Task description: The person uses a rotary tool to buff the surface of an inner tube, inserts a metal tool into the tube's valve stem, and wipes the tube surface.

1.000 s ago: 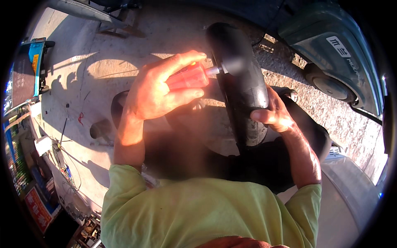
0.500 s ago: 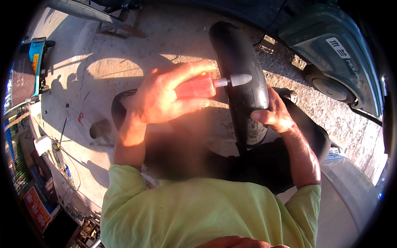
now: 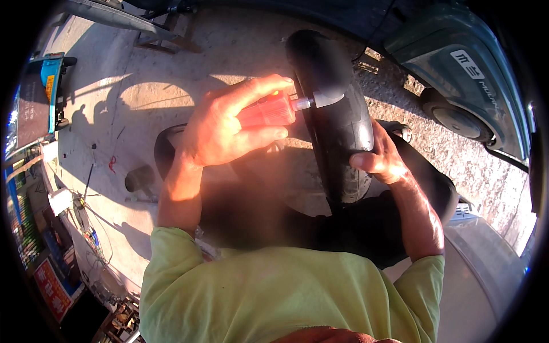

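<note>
Nearest, at six o'clock from the middle of the view, a light green shirt (image 3: 291,291) is being worn. At three o'clock, the side of a black rubber tube (image 3: 349,134) is being gripped by the right hand (image 3: 380,160); the tube is being held between one and two o'clock. Toward half past ten, a red tool (image 3: 271,111) is being held in the left hand (image 3: 214,126), its pale tip (image 3: 329,99) being aimed at three o'clock over the tube; contact cannot be told. Farther, at two o'clock, a dark green vehicle (image 3: 506,108) is standing.
</note>
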The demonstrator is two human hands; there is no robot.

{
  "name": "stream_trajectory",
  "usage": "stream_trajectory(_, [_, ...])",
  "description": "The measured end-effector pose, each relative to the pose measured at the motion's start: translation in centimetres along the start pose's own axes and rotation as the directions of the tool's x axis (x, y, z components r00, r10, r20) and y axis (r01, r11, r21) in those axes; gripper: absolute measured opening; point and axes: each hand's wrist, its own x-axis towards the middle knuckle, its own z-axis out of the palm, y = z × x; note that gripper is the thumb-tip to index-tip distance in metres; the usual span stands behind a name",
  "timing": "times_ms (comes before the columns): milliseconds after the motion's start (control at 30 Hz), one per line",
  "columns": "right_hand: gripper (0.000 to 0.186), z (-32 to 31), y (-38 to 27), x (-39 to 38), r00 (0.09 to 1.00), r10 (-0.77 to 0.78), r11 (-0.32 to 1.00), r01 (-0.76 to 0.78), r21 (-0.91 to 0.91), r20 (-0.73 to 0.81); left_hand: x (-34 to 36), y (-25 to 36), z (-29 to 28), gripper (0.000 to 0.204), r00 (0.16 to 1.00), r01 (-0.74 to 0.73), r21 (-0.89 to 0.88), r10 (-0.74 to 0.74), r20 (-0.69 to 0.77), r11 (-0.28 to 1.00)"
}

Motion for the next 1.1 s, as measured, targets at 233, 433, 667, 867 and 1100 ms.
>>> stream_trajectory(233, [0.115,0.7,-0.6,0.1,0.999,0.014,1.0,-0.014,0.012,-0.053,-0.2,0.6,0.0,0.067,0.999,0.023,-0.005,-0.023,0.038,1.0])
stream_trajectory(433, [0.112,0.1,-0.1,0.0,1.0,-0.031,1.0,0.031,0.004,0.003,0.1,0.3,-0.2,0.068,1.0,0.027,-0.034,-0.027,0.0,0.999])
stream_trajectory(667, [0.114,0.4,-0.5,0.1,0.999,0.009,1.0,-0.01,-0.028,-0.031,0.0,0.2,0.1,0.066,0.999,0.027,-0.006,-0.027,-0.025,1.0])
stream_trajectory(867, [0.111,0.8,-0.8,0.3,0.999,-0.005,1.0,0.005,0.012,-0.054,-0.1,1.4,0.2,0.066,0.997,0.013,-0.022,-0.011,0.077,1.0])
stream_trajectory(1100, [0.109,0.2,0.4,0.2,0.999,-0.044,0.998,0.044,0.05,0.003,0.1,1.1,0.0,0.066,0.995,0.06,0.002,-0.06,0.075,0.998])
